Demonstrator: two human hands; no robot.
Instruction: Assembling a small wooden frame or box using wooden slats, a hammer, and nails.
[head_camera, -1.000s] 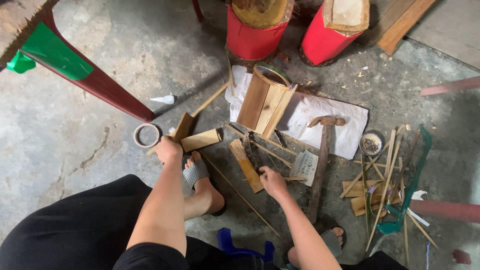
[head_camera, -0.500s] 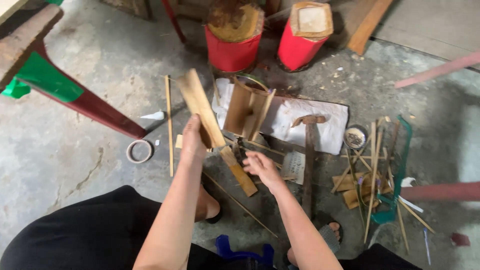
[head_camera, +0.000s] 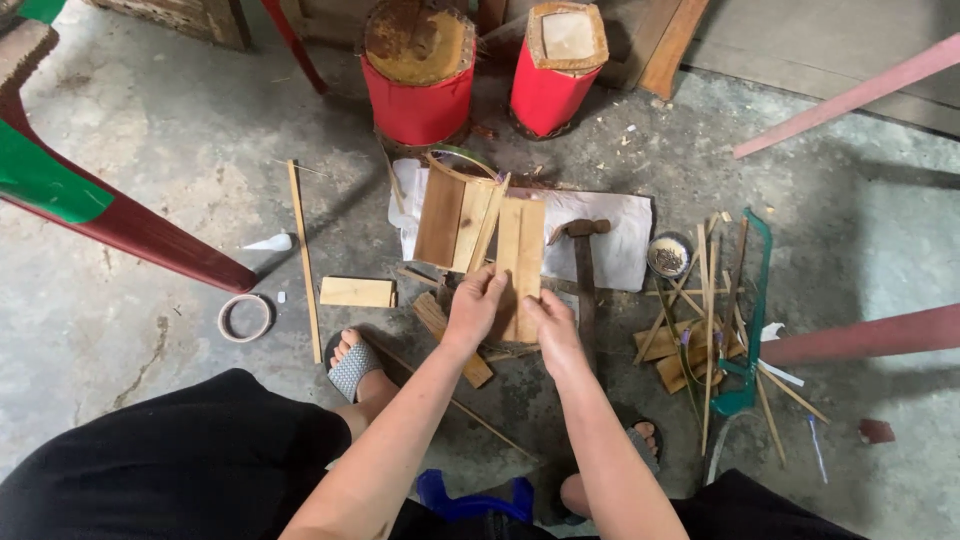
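Moved since half a second back: left hand (head_camera: 475, 305) no longer lifting a long plank on a slant at left of centre, now brought in beside right hand (head_camera: 550, 325) at the middle of the frame. Both now on 2 pale slats (head_camera: 522, 250), held upright side by side, long edges touching or nearly so.

Left grip clamped on the lower left edge of the slats, thumb in front, fingers behind. Right grip closed on the lower right corner, fingertips pinching the bottom end.

Step in hand, by the look of it: matching the 2 slats edge to edge. Next move likely calls for level bottom ends and a steady pinch, so neither piece slips past the other.

Slats flat, thin, straight-grained, light yellow, roughly equal in length, raised above the floor (head_camera: 150, 180) and in front of a white sheet (head_camera: 620, 250).

Just left of them, an open wooden frame (head_camera: 455, 215) of darker boards. Just right, a hammer (head_camera: 583, 260) lying head-up. At lower left, a small block (head_camera: 357, 292), a thin stick (head_camera: 303, 260) and a tape roll (head_camera: 245, 318). At right, a green saw (head_camera: 757, 300) among scattered strips. At top, 2 red drums (head_camera: 418, 100).
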